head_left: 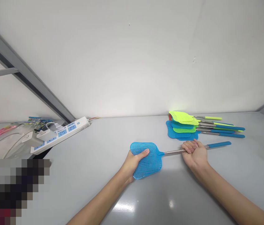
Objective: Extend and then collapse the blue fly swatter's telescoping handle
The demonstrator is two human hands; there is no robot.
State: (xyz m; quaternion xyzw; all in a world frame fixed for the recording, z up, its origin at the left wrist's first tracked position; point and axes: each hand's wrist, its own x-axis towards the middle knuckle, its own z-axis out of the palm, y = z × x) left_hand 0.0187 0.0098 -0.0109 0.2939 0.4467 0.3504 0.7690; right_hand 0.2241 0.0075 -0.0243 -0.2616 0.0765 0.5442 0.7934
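Note:
A blue fly swatter (149, 164) is held level above the grey table, its mesh head to the left and its blue grip to the right. My left hand (133, 164) pinches the head's left edge, thumb on top of the mesh and the other fingers hidden beneath. Around the metal shaft, close to the blue grip, my right hand (195, 153) has its fingers wrapped. Just behind it lies a pile of fly swatters (183, 118), yellow-green and blue, heads to the left and handles to the right.
On the left, a white power strip (63, 132) with chargers and cables plugged in lies at a slant by a grey metal frame post (36, 78). Pink and blue items (1, 134) are beyond it. A white wall (127, 68) rises behind the table (87, 175).

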